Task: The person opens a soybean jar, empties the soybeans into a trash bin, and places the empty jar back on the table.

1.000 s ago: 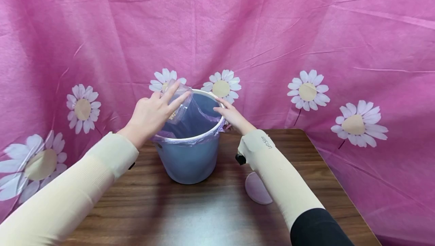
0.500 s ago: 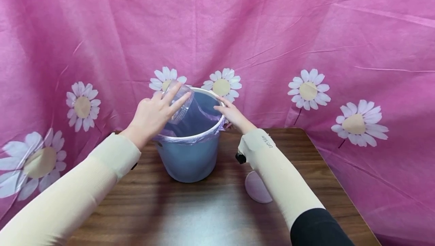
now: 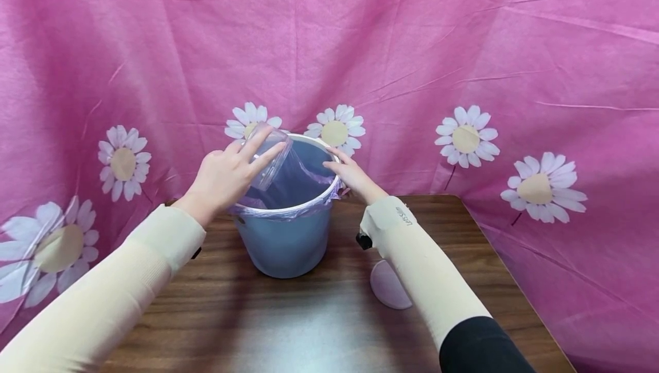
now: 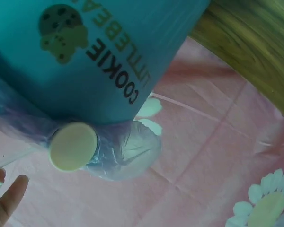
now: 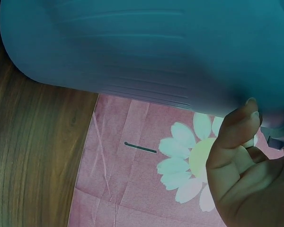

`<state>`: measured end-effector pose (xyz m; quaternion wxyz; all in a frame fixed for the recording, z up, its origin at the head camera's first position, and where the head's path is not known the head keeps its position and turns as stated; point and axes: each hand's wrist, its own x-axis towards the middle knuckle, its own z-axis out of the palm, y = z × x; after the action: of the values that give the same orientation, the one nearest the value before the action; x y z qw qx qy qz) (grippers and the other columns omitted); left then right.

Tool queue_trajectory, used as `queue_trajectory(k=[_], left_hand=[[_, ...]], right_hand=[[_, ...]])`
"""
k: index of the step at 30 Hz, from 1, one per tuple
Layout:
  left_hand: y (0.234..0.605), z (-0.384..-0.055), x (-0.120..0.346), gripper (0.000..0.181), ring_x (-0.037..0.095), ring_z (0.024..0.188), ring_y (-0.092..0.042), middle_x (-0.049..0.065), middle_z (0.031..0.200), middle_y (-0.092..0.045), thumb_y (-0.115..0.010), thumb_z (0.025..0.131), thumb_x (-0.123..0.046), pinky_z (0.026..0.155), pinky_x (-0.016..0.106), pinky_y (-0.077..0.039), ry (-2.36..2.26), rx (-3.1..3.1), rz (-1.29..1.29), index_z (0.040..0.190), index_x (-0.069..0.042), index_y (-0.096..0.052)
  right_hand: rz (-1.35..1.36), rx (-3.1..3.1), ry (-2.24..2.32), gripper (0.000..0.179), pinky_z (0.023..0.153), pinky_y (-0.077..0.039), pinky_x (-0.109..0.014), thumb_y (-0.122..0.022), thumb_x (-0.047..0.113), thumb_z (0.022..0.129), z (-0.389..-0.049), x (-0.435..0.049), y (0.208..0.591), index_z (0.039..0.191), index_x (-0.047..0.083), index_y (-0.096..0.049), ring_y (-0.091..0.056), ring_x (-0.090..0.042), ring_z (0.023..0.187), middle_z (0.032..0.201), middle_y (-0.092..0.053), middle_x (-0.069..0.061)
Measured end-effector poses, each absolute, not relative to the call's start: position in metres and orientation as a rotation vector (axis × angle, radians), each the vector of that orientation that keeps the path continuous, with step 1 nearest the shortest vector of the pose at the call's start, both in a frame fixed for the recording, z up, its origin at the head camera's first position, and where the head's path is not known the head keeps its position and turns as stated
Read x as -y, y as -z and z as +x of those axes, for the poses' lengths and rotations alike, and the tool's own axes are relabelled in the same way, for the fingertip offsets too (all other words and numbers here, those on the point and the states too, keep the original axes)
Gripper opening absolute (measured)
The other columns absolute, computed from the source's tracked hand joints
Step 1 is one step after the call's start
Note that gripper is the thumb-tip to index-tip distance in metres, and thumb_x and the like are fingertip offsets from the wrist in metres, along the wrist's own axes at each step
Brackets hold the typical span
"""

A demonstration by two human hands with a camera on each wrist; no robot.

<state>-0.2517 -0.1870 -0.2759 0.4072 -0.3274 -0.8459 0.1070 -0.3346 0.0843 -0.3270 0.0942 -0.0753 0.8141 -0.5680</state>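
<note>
A blue-grey trash bin (image 3: 288, 250) stands on the table, with a thin purple liner bag (image 3: 304, 210) folded over its white rim. My left hand (image 3: 218, 181) holds a clear plastic jar (image 3: 277, 160) tilted over the bin's left side, its mouth facing down into the bin. A few small specks show in the jar. My right hand (image 3: 355, 176) grips the bin's right rim; some fingers lie over the edge, and in the right wrist view curled fingers (image 5: 236, 130) press the outer wall. The left wrist view catches only left fingertips (image 4: 12, 198) at its edge.
A round, pale pink lid (image 3: 389, 286) lies on the brown wooden table (image 3: 309, 327), partly under the right forearm. Behind the table hangs a pink cloth (image 3: 401, 47) with white daisies. A cream round knob (image 4: 72, 146) sits on the bin near its rim.
Small beige pieces seen in the tilted jar a second ago are no longer visible there as a heap. The left hand has shifted slightly left; the right hand stays on the rim.
</note>
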Motion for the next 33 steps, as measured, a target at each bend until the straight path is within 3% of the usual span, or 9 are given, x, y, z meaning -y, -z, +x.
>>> queue_trajectory(k=[7,11,14,16,18,21,28,33], left_hand=[[0.277,-0.255,0.189,0.077,0.039,0.095,-0.063,0.007,0.156,-0.04,-0.06,0.085,0.009,0.04,0.037,-0.042,-0.312,2.075,-0.876,0.149,-0.031,-0.043],[0.278,-0.257,0.194,0.076,0.039,0.1,-0.062,0.007,0.155,-0.041,-0.059,0.085,0.009,0.04,0.037,-0.041,-0.307,2.073,-0.882,0.147,-0.031,-0.045],[0.278,-0.257,0.195,0.073,0.038,0.105,-0.062,0.007,0.155,-0.041,-0.06,0.086,0.007,0.04,0.037,-0.042,-0.301,2.065,-0.877,0.148,-0.03,-0.045],[0.278,-0.256,0.195,0.075,0.038,0.105,-0.063,0.008,0.155,-0.041,-0.064,0.084,0.003,0.04,0.037,-0.041,-0.286,2.08,-0.87,0.148,-0.029,-0.044],[0.278,-0.254,0.195,0.081,0.038,0.102,-0.063,0.01,0.156,-0.039,-0.072,0.079,-0.002,0.04,0.037,-0.043,-0.262,2.118,-0.853,0.15,-0.027,-0.042],[0.278,-0.25,0.193,0.092,0.038,0.101,-0.063,0.012,0.156,-0.036,-0.082,0.069,-0.01,0.041,0.04,-0.046,-0.182,2.199,-0.816,0.15,-0.024,-0.039],[0.276,-0.245,0.186,0.102,0.039,0.095,-0.066,0.012,0.153,-0.04,-0.091,0.063,-0.03,0.048,0.052,-0.052,0.036,2.278,-0.697,0.149,-0.018,-0.037],[0.271,-0.24,0.181,0.109,0.039,0.096,-0.067,0.009,0.151,-0.042,-0.09,0.061,-0.045,0.053,0.055,-0.053,0.15,2.308,-0.592,0.151,-0.019,-0.033]], right_hand=[[-0.233,-2.436,1.677,0.057,0.043,-0.046,-0.026,-0.056,0.03,0.099,-0.335,-0.084,0.326,0.153,0.031,-0.038,-0.039,-0.012,0.05,0.157,-0.035,-0.011],[-0.279,-2.482,1.66,0.056,0.05,-0.046,-0.024,-0.056,0.029,0.099,-0.335,-0.084,0.326,0.153,0.027,-0.038,-0.051,-0.015,0.076,0.159,-0.033,-0.009],[-0.299,-2.487,1.669,0.056,0.054,-0.045,-0.02,-0.055,0.027,0.099,-0.335,-0.084,0.326,0.153,0.025,-0.038,-0.047,-0.014,0.104,0.161,-0.03,-0.007],[-0.278,-2.472,1.677,0.056,0.05,-0.046,-0.021,-0.056,0.028,0.099,-0.335,-0.083,0.326,0.153,0.026,-0.038,-0.052,-0.019,0.091,0.16,-0.031,-0.009],[-0.267,-2.459,1.681,0.057,0.048,-0.045,-0.022,-0.056,0.028,0.099,-0.335,-0.083,0.326,0.153,0.027,-0.038,-0.052,-0.015,0.08,0.159,-0.032,-0.01],[-0.255,-2.446,1.68,0.058,0.043,-0.045,-0.025,-0.056,0.029,0.098,-0.335,-0.083,0.327,0.153,0.028,-0.037,-0.043,-0.013,0.057,0.157,-0.035,-0.013],[-0.284,-2.481,1.654,0.057,0.047,-0.048,-0.026,-0.056,0.029,0.099,-0.333,-0.084,0.326,0.153,0.026,-0.038,-0.047,-0.013,0.073,0.157,-0.035,-0.012],[-0.29,-2.488,1.658,0.057,0.049,-0.046,-0.024,-0.055,0.027,0.099,-0.333,-0.084,0.325,0.153,0.024,-0.038,-0.052,-0.023,0.101,0.16,-0.032,-0.01]])
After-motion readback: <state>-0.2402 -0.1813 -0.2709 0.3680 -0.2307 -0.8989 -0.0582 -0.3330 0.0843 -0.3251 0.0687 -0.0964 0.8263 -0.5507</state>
